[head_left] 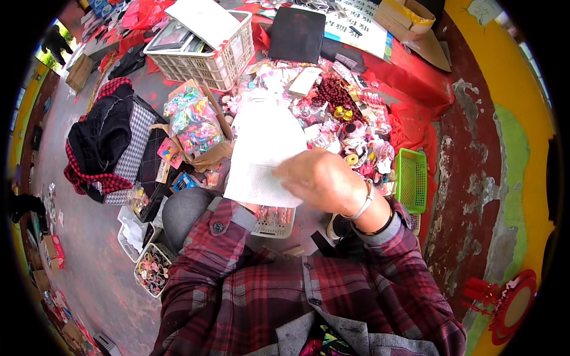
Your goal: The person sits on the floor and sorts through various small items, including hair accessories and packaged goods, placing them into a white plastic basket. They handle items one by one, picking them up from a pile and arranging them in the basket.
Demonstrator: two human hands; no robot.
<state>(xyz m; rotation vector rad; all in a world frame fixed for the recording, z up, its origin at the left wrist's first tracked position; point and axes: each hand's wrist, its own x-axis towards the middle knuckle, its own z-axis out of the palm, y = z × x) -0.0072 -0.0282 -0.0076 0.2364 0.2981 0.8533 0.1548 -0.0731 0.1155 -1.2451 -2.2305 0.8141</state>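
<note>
Grey floor [107,261] stretches along the left. Only a sliver of the left hand [252,207] shows; the white sheet [261,154] hides its fingers, so their grip cannot be told. The sheet partly covers a white basket [278,224]. The right hand's [323,177] curled fingers blur beside its right edge, contact unclear. Its long axis points away, tilting rightward, its far end washed out before heaped trinkets [362,141].
</note>
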